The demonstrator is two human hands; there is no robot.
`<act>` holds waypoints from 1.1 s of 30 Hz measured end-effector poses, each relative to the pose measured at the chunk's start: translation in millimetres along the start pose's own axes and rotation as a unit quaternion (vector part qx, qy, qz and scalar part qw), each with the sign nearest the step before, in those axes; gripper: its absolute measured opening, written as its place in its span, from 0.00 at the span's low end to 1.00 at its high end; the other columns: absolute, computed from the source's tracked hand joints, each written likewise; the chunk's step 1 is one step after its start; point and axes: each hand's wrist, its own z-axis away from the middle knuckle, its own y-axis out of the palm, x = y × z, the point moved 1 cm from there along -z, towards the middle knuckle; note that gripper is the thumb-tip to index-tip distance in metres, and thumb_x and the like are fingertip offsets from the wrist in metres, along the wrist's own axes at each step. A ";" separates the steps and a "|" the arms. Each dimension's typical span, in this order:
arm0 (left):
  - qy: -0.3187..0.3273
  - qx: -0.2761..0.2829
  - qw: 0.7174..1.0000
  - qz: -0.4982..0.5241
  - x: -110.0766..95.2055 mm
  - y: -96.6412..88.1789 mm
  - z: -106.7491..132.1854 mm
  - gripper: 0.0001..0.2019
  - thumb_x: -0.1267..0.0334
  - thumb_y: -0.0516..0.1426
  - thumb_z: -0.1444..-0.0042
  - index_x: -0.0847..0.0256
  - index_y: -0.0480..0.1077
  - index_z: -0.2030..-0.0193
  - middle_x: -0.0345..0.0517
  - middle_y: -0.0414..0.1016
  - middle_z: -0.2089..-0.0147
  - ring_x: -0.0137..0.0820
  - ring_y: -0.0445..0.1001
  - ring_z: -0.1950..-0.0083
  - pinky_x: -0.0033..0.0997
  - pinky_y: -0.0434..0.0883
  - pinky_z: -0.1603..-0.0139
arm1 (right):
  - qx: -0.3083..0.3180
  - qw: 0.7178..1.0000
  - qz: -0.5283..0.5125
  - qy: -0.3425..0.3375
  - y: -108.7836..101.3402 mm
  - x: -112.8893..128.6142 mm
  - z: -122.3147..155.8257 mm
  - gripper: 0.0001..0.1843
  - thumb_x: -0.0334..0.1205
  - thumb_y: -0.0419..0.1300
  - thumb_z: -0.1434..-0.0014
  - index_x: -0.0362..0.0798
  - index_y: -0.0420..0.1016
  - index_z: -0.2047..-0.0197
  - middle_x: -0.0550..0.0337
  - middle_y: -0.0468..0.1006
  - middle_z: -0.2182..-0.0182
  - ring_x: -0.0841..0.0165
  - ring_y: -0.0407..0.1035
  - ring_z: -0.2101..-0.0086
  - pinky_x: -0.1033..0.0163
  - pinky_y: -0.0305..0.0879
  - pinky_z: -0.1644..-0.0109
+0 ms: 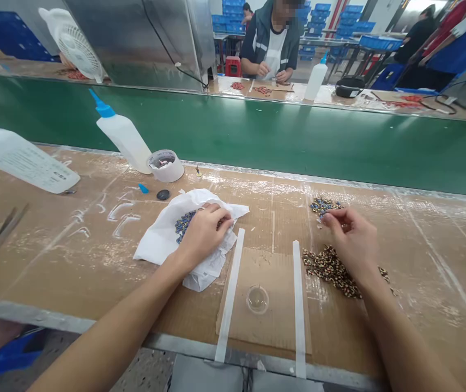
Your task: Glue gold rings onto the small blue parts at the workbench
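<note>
My left hand (205, 231) rests over a crumpled white sheet (157, 237), its fingers curled together. Small blue parts (183, 224) lie on the sheet beside that hand; what its fingertips hold, if anything, is hidden. My right hand (351, 239) has thumb and fingers pinched together at the near edge of a small heap of blue and gold parts (322, 205). Whatever is in that pinch is too small to name. Under and beside the right wrist spreads a larger pile of dark and gold ring-like parts (331, 267).
A small clear cup (257, 299) stands on a cardboard piece (273, 332) between white tape strips. To the left are white squeeze bottles (124, 141), a tape roll (166, 166), a black cap (163, 194) and tweezers (10, 226). Beyond a green belt (233, 130), a person (271, 43) sits working.
</note>
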 end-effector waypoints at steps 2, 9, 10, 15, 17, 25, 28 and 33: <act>0.015 0.020 0.999 -0.030 -1.5 2.0 1.3 0.04 0.66 0.57 0.39 0.62 0.72 0.65 0.47 0.72 0.62 0.38 0.68 0.55 0.38 0.66 0.53 | -0.048 0.998 0.044 0.007 -7.5 -20.0 -13.6 0.15 0.50 0.61 0.41 0.46 0.77 0.62 0.53 0.82 0.70 0.62 0.75 0.71 0.56 0.69 0.63; 0.051 0.038 0.995 -0.078 -8.1 1.2 5.9 0.04 0.71 0.55 0.39 0.62 0.70 0.64 0.49 0.71 0.59 0.41 0.66 0.52 0.41 0.65 0.50 | -0.064 0.998 -0.005 0.023 -19.1 -23.3 -17.5 0.21 0.52 0.59 0.39 0.47 0.72 0.49 0.52 0.82 0.66 0.65 0.74 0.75 0.58 0.71 0.67; 0.053 0.038 0.995 -0.081 -7.7 0.9 5.9 0.04 0.70 0.55 0.39 0.62 0.69 0.64 0.49 0.72 0.59 0.41 0.66 0.53 0.41 0.65 0.50 | -0.066 0.997 -0.026 0.021 -19.5 -15.1 -14.1 0.20 0.52 0.59 0.39 0.47 0.72 0.50 0.52 0.82 0.66 0.66 0.74 0.75 0.59 0.70 0.68; 0.049 0.011 0.999 -0.019 -3.5 -4.2 4.6 0.03 0.68 0.54 0.38 0.62 0.68 0.63 0.45 0.73 0.64 0.35 0.69 0.60 0.36 0.65 0.57 | 0.095 0.980 -0.176 0.009 -7.1 35.3 19.2 0.14 0.49 0.57 0.36 0.48 0.72 0.53 0.56 0.80 0.67 0.70 0.70 0.75 0.65 0.67 0.73; 0.032 0.000 0.999 0.038 -4.2 -6.9 4.9 0.03 0.67 0.55 0.38 0.62 0.68 0.64 0.42 0.73 0.67 0.32 0.69 0.64 0.32 0.65 0.60 | 0.261 0.944 -0.203 -0.013 2.6 53.2 37.6 0.13 0.47 0.56 0.35 0.49 0.74 0.55 0.58 0.79 0.69 0.70 0.70 0.74 0.64 0.68 0.70; 0.028 0.066 0.978 0.197 -22.8 -7.2 11.6 0.07 0.73 0.56 0.41 0.62 0.75 0.59 0.43 0.78 0.63 0.28 0.74 0.63 0.28 0.67 0.59 | 0.508 0.836 -0.201 -0.049 24.9 69.9 73.4 0.09 0.43 0.65 0.41 0.52 0.79 0.57 0.60 0.79 0.67 0.68 0.71 0.68 0.65 0.66 0.67; 0.071 0.072 0.979 0.179 -25.7 -5.7 12.9 0.09 0.73 0.54 0.39 0.62 0.76 0.61 0.44 0.77 0.64 0.29 0.73 0.62 0.29 0.68 0.58 | 0.501 0.838 -0.204 -0.071 27.5 68.4 72.0 0.07 0.42 0.65 0.41 0.53 0.81 0.59 0.59 0.80 0.67 0.68 0.72 0.67 0.64 0.67 0.66; 0.114 0.108 0.971 0.182 -23.6 0.0 13.5 0.09 0.73 0.53 0.39 0.61 0.75 0.62 0.44 0.78 0.63 0.29 0.74 0.61 0.30 0.68 0.56 | 0.483 0.841 -0.211 -0.120 28.0 68.0 70.8 0.07 0.42 0.64 0.39 0.54 0.82 0.59 0.58 0.80 0.65 0.67 0.72 0.65 0.62 0.68 0.62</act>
